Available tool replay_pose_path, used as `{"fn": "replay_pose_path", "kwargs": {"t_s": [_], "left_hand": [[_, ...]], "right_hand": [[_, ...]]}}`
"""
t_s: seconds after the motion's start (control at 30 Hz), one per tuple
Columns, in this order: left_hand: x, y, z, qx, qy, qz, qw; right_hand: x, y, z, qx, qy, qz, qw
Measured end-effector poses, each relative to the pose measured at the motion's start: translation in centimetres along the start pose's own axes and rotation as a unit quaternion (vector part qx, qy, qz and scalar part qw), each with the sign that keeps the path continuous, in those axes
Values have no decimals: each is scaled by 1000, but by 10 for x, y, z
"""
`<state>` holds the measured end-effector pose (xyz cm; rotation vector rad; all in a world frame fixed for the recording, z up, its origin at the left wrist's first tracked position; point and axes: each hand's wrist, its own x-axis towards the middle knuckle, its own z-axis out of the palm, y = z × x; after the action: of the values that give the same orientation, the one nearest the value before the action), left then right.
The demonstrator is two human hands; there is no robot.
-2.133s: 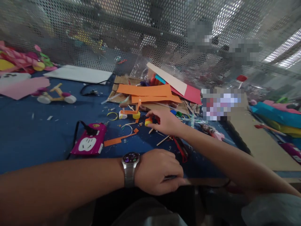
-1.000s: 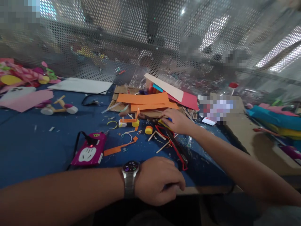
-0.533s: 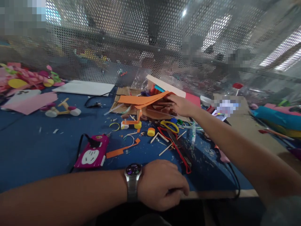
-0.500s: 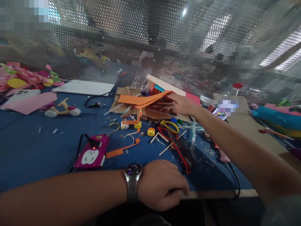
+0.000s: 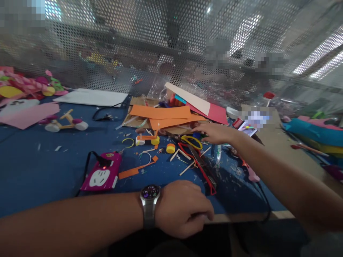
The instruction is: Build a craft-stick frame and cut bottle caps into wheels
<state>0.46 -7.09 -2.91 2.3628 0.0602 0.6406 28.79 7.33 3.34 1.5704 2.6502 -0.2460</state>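
Observation:
My left hand (image 5: 183, 208), with a watch (image 5: 150, 192) on its wrist, rests by the table's near edge. Its fingers curl inward, and whatever they may hold is hidden. Farther back, my right hand (image 5: 218, 133) reaches over the clutter with its fingers apart and nothing in them. Two orange foam or paper sheets (image 5: 158, 112) lie overlapped on brown cardboard just left of its fingertips. Below that hand are yellow-handled scissors (image 5: 197, 142) and a long dark tool with red edges (image 5: 203, 169). A small orange, white and yellow model (image 5: 147, 139) stands left of the scissors.
A magenta power box (image 5: 103, 173) with a plugged-in cable sits at left. Beyond it are a small toy scooter (image 5: 66, 123) and a white board (image 5: 92, 97). Thin sticks (image 5: 187, 167) and scraps litter the middle. A phone (image 5: 248, 128) stands at right, a perforated metal screen (image 5: 120, 46) behind.
My right hand has let go of the orange sheets, which now lie flat on the pile. It has moved down and slightly right, its fingers spreading. My left hand stays nearly still.

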Motion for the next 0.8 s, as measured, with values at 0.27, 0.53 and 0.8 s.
{"fn": "replay_pose_path", "kwargs": {"t_s": [0.27, 0.53, 0.8], "left_hand": [[0, 0, -2, -13, 7, -3, 1000], [3, 8, -9, -98, 49, -85, 990], [16, -3, -9, -356, 276, -269, 851]], "right_hand": [[-8, 1, 24, 29, 67, 8, 997], [-31, 0, 6, 111, 205, 27, 972], [-59, -78, 24, 172, 365, -169, 899]]}}
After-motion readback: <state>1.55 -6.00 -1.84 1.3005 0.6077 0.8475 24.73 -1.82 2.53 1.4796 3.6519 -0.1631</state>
